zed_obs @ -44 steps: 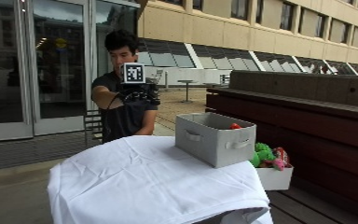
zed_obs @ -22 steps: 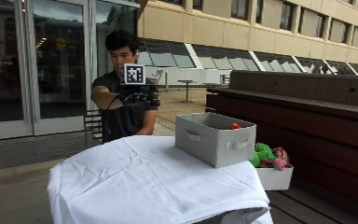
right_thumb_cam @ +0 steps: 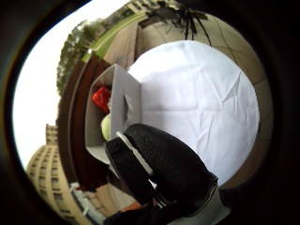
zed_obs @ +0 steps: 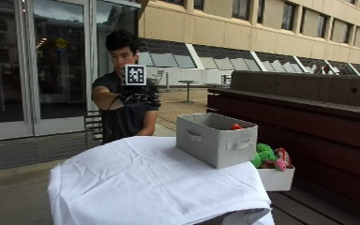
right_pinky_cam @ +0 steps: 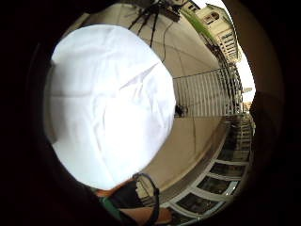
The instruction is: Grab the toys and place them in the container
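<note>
Outside view shows a person standing at the far side of a worktop (zed_obs: 149, 183) draped in white cloth, the gloved right hand (zed_obs: 138, 97) raised to chest height, well above the cloth and well apart from the grey fabric container (zed_obs: 216, 138) that sits near the right edge. From here I cannot tell how the fingers stand; the thumb side palm view shows a black-gloved part of the hand (right_thumb_cam: 161, 171) hanging over the cloth with no toy against it, so the hand seems to carry nothing. A red toy (zed_obs: 236, 127) shows just above the container's rim, and the palm view looks down into the box at that red toy (right_thumb_cam: 101, 98) with a yellow-green toy (right_thumb_cam: 106, 127) beside it. More toys, a green plush (zed_obs: 264, 153) and something pink and red next to it, lie in a small white tray (zed_obs: 276, 179) just beyond the container, off the right edge of the worktop and lower down. The likely trouble is the reach: to get those toys the hand must pass over or around the container, and a brush from the arm could push the light fabric box toward the edge or drag the cloth with it. The plush looks soft and should squash under a pinch.
</note>
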### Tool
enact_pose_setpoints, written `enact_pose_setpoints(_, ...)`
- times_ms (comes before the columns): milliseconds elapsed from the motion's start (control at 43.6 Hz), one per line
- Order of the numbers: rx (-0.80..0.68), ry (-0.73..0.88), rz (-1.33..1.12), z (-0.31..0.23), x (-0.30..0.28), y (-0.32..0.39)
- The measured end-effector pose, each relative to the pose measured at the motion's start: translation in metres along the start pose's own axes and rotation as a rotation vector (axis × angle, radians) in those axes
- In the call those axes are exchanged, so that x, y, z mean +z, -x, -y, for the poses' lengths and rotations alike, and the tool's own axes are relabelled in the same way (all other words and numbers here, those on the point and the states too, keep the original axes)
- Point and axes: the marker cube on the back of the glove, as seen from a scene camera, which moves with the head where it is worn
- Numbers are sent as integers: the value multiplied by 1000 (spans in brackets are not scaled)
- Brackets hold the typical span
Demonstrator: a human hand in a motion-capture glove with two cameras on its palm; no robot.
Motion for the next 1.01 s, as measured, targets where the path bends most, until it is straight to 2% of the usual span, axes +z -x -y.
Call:
enact_pose_setpoints(92,-210,-94,3,13,4,-7)
enact_pose_setpoints(184,-302,-92,-5,19,4,-11)
enact_pose_setpoints(252,-271,-94,-8,13,3,-9)
enact_pose_setpoints(298,-150,-82,-10,4,2,-5)
enact_pose_setpoints(367,55,30,-9,-11,-2,3)
enact_pose_setpoints(390,47,36,-9,-11,-2,3)
enact_pose_setpoints(459,-170,-58,-8,4,2,-5)
enact_pose_setpoints(505,-253,-92,-6,9,4,-8)
enact_pose_setpoints(574,-206,-95,-13,7,4,-7)
enact_pose_setpoints(643,17,-26,-21,-6,2,1)
enact_pose_setpoints(666,44,-17,-24,-8,2,2)
enact_pose_setpoints(780,-241,-125,-22,10,6,-8)
enact_pose_setpoints(1010,-238,-162,-23,5,9,-5)
